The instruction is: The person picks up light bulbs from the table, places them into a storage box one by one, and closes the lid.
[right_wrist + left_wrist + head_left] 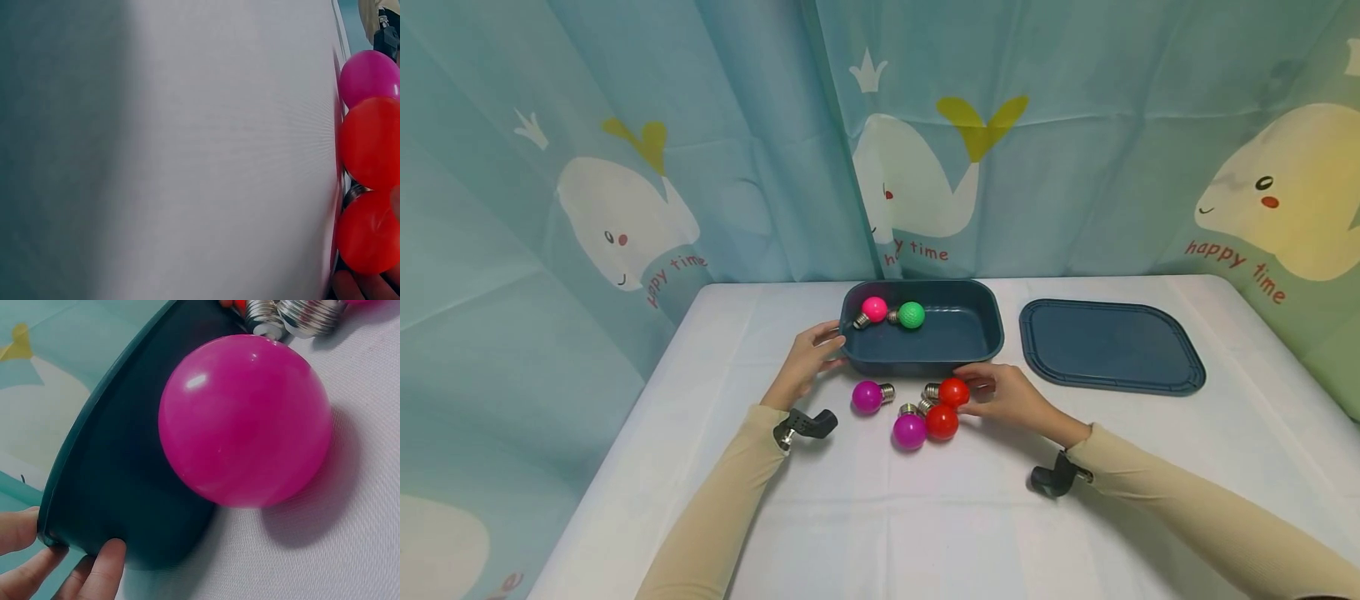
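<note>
My left hand (pixel 805 362) rests its fingertips against the left end of a dark blue plastic box (pixel 925 367); the left wrist view shows these fingers (pixel 109 565) spread on its outer wall. Inside the box lie a pink light bulb (pixel 874 309) and a green light bulb (pixel 912 315). My right hand (pixel 1003 400) pinches a red light bulb (pixel 954 392) between thumb and fingers, in front of the box. Beside that bulb lie another red bulb (pixel 942 422) and a purple bulb (pixel 909 432). A second purple bulb (pixel 867 397) is nearer my left hand.
A flat dark blue lid (pixel 1112 346) lies right of the box on the white tablecloth (pixel 880 533). A curtain with whale prints (pixel 760 167) hangs behind and left of the table. Wrist cameras (pixel 812 424) sit on both forearms.
</note>
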A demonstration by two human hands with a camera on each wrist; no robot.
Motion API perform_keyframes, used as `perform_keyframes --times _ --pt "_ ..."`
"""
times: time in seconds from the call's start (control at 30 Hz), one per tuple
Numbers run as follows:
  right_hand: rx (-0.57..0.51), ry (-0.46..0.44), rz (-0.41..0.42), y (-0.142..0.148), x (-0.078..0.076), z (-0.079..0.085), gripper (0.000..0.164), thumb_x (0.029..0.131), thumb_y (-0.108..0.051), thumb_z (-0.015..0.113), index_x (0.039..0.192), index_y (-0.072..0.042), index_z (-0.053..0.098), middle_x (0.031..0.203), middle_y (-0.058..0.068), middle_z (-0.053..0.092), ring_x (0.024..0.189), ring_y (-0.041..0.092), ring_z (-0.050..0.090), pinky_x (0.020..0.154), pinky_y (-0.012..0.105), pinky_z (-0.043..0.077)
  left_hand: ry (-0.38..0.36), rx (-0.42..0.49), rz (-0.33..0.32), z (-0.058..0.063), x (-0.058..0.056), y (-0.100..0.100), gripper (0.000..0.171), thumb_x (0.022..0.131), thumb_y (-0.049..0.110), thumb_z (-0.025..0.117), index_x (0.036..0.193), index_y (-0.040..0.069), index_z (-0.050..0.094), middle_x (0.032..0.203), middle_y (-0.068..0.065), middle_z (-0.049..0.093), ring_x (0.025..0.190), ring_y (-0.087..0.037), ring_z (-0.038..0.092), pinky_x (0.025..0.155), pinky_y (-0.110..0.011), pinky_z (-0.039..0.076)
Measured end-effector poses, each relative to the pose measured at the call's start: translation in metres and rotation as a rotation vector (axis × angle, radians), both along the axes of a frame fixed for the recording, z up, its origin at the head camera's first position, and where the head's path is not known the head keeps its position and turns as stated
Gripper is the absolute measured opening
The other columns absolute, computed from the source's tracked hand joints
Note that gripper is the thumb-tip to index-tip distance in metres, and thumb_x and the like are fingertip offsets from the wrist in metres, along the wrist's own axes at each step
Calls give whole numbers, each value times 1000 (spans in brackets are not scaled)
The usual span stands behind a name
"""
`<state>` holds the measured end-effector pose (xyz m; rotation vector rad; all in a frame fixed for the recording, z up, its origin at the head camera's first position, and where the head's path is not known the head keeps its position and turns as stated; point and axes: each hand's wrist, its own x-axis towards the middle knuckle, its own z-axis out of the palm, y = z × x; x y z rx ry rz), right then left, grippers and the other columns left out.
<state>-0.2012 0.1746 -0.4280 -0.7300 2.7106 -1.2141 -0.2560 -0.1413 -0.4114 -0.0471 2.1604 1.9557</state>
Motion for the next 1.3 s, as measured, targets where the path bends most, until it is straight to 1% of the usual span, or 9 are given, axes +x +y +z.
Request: perform_keyframes --times 0.23,0.37,0.57,0.77,1.07,1.3 --pt "25 -10 11 -3 0 4 54 71 -17 82 117 2 62 111 16 67 95 25 66 82 33 58 -3 13 4 1 0 0 46 96 6 49 141 0 38 143 -20 41 126 -35 47 91 -33 55" --pt "38 -14 14 -5 -1 4 54 70 -17 82 117 1 62 110 15 68 93 24 66 82 33 58 -7 16 6 1 0 0 46 96 6 49 141 1 39 143 -20 41 126 -35 48 92 -34 55" --pt "32 -24 14 -5 -3 2 52 71 -16 82 116 1 63 109 15 68 93 23 66 82 33 58 -10 15 6 1 -1 1 46 96 6 50 141 1 39 143 -20 42 125 -35 48 93 -35 54" --pt "28 -20 18 -4 -3 2 49 72 -14 81 115 1 64 107 15 69 92 23 66 82 33 58 -5 19 1 2 -1 1 46 96 6 50 140 1 40 143 -20 41 125 -36 48 91 -34 55" --pt "29 -5 2 1 -1 0 47 71 -12 81 113 1 64 106 15 69 92 24 67 81 34 59 -8 10 6 2 0 1 45 96 7 50 140 1 41 142 -20 42 125 -35 49 93 -36 54" --pt "25 -16 -33 8 3 1 47 71 -11 81 114 0 65 108 15 69 95 26 66 83 36 58 -10 13 6 1 1 0 45 96 7 50 140 1 40 142 -20 42 126 -36 48 94 -38 53"
